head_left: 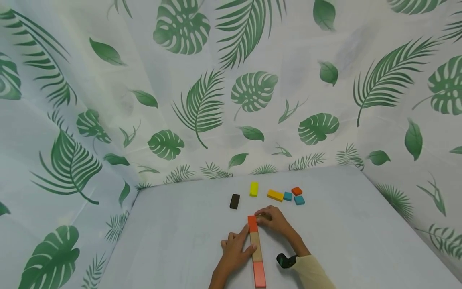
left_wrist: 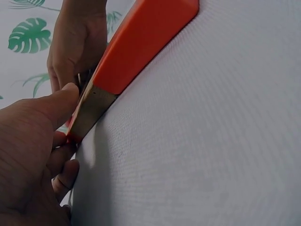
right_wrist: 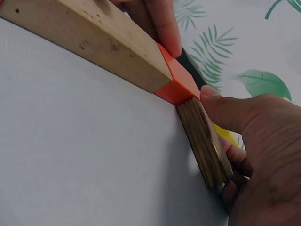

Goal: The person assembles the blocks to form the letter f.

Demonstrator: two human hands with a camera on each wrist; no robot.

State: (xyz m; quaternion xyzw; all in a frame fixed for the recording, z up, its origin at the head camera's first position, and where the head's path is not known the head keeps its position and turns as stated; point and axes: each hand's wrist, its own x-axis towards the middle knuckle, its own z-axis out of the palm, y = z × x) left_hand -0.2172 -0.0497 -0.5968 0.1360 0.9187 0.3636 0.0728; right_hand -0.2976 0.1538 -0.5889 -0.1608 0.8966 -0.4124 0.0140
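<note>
White tabletop [head_left: 180, 241]: right hand [head_left: 273, 220] pinches brown block [right_wrist: 206, 143]; left hand [head_left: 234, 252] presses block row [head_left: 256, 251].

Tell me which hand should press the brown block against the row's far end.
Right. The right hand already pinches the brown block beside the orange block at the row's far end. The left hand rests against the natural wood block, steadying the row.
</note>
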